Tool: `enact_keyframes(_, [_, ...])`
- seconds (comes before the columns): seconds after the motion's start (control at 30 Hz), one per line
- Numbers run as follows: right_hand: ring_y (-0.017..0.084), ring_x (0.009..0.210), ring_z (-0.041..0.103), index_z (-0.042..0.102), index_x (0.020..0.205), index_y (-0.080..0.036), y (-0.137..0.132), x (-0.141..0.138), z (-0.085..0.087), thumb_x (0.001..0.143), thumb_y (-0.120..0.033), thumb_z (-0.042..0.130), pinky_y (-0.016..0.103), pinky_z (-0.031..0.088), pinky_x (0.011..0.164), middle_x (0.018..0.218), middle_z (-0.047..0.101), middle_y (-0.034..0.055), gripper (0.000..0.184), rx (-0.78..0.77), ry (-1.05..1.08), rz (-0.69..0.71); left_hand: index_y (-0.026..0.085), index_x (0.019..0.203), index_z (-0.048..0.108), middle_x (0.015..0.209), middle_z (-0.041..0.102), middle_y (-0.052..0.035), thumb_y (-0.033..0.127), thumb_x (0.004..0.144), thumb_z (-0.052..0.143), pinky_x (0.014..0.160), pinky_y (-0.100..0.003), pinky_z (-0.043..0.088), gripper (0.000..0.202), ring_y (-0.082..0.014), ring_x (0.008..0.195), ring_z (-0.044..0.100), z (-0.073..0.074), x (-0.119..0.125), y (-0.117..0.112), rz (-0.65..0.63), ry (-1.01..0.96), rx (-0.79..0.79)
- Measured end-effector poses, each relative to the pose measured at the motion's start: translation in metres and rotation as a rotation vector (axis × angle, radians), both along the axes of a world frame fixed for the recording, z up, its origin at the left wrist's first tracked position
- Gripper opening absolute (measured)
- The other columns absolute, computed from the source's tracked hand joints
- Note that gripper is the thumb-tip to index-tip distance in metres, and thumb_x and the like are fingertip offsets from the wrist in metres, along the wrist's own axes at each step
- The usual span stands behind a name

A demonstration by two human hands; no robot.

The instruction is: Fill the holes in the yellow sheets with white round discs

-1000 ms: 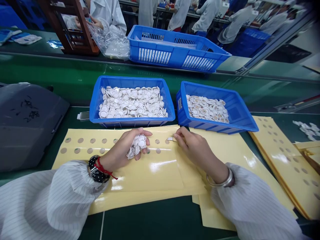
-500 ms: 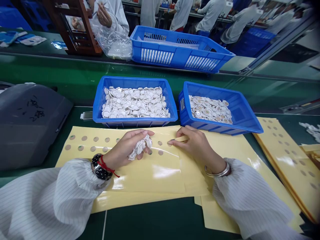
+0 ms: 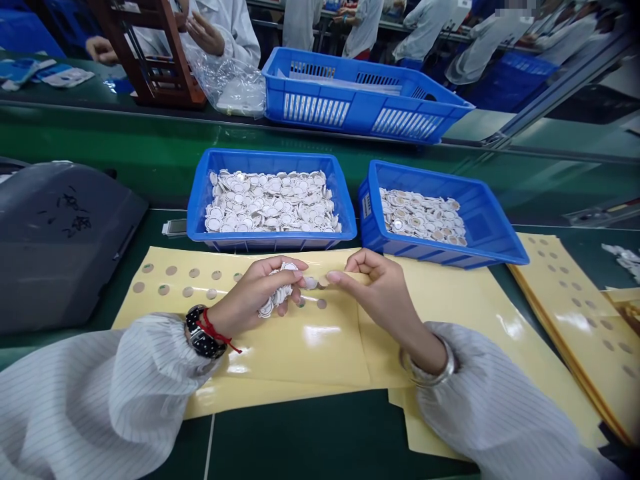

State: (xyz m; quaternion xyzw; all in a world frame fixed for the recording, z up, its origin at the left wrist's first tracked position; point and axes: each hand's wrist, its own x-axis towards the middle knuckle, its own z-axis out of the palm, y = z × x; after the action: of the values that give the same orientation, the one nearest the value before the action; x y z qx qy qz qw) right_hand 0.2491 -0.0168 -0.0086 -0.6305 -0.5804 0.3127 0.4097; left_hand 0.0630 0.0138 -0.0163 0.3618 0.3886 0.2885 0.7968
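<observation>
My left hand (image 3: 255, 293) is closed around a stack of small white round discs (image 3: 278, 292), held just above a glossy yellow sheet (image 3: 310, 340) that carries two rows of round stickers (image 3: 190, 281). My right hand (image 3: 373, 290) reaches left and pinches one disc (image 3: 311, 283) at the tip of that stack, so the fingers of both hands nearly meet. Just behind the hands stands a blue bin of white discs (image 3: 270, 200), and beside it on the right a second blue bin (image 3: 430, 213) with fewer discs.
A dark grey cover (image 3: 55, 240) lies at the left. More yellow sheets (image 3: 575, 313) are stacked at the right. Beyond a green conveyor (image 3: 125, 150) stand a big blue crate (image 3: 360, 97), a clear plastic bag (image 3: 225, 83), a wooden rack (image 3: 155, 60) and people in white coats.
My right hand has left the sheet, where it was pressing, and moved left to the stack in my left hand, pinching one disc. My left hand stayed about where it was.
</observation>
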Motion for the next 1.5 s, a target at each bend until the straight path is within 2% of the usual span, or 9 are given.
enact_keyframes(0.17, [0.012,0.056,0.051,0.045,0.061,-0.019,0.006,-0.004,-0.016,0.062,-0.045,0.069,0.023,0.037,0.051,0.057,0.049,-0.0028,0.036,-0.018,0.189,-0.076,0.014,0.094,0.056,0.070,0.053,0.0004,0.025,0.076,0.063,0.032,-0.013,0.029,0.022,-0.0050,0.046,0.046,0.005,-0.001,0.001,0.006,0.086,0.056])
enact_keyframes(0.27, [0.011,0.055,0.049,0.046,0.062,-0.018,0.005,-0.006,-0.017,0.062,-0.044,0.071,0.023,0.037,0.051,0.057,0.048,-0.0033,0.036,-0.028,0.210,-0.059,0.013,0.097,0.057,0.071,0.053,-0.0010,0.032,0.078,0.060,0.032,-0.013,0.030,0.027,-0.0065,0.049,0.048,0.008,-0.001,0.001,-0.020,0.116,0.082])
enact_keyframes(0.37, [0.010,0.052,0.047,0.045,0.061,-0.018,0.004,-0.014,-0.017,0.061,-0.045,0.071,0.023,0.036,0.049,0.056,0.046,-0.0040,0.037,-0.037,0.207,-0.053,0.012,0.098,0.058,0.072,0.055,-0.0032,0.040,0.083,0.052,0.030,-0.013,0.029,0.032,-0.0075,0.049,0.049,0.007,0.000,0.001,-0.031,0.062,0.049])
enact_keyframes(0.63, [0.010,0.048,0.052,0.045,0.061,-0.018,0.006,-0.030,-0.010,0.060,-0.046,0.072,0.021,0.038,0.041,0.053,0.051,-0.0037,0.039,-0.079,0.268,-0.053,0.011,0.085,0.057,0.069,0.055,-0.0041,0.032,0.085,0.047,0.029,-0.013,0.028,0.023,-0.0073,0.045,0.047,0.003,0.001,0.001,-0.068,0.015,0.005])
enact_keyframes(0.93, [0.011,0.051,0.051,0.046,0.062,-0.018,0.006,-0.032,-0.016,0.059,-0.042,0.074,0.021,0.037,0.045,0.055,0.054,-0.0032,0.037,-0.109,0.219,-0.014,0.011,0.089,0.058,0.065,0.056,-0.0025,0.036,0.083,0.051,0.031,-0.014,0.028,0.026,-0.0066,0.043,0.046,0.003,0.000,0.001,-0.100,-0.013,0.002])
enact_keyframes(1.2, [0.011,0.049,0.054,0.045,0.062,-0.019,0.004,-0.037,-0.013,0.057,-0.038,0.077,0.022,0.040,0.045,0.055,0.059,-0.0029,0.038,-0.129,0.273,-0.012,0.011,0.089,0.060,0.061,0.055,-0.0025,0.036,0.085,0.049,0.032,-0.015,0.027,0.028,-0.0069,0.044,0.045,0.002,-0.001,0.001,-0.121,-0.017,0.016])
enact_keyframes(1.5, [0.013,0.048,0.055,0.043,0.062,-0.019,0.004,-0.036,-0.016,0.058,-0.044,0.074,0.024,0.041,0.043,0.056,0.061,-0.0013,0.040,-0.143,0.230,-0.023,0.011,0.087,0.060,0.061,0.055,-0.0024,0.037,0.085,0.048,0.032,-0.015,0.027,0.028,-0.0057,0.040,0.043,0.002,-0.001,0.001,-0.120,-0.012,0.025])
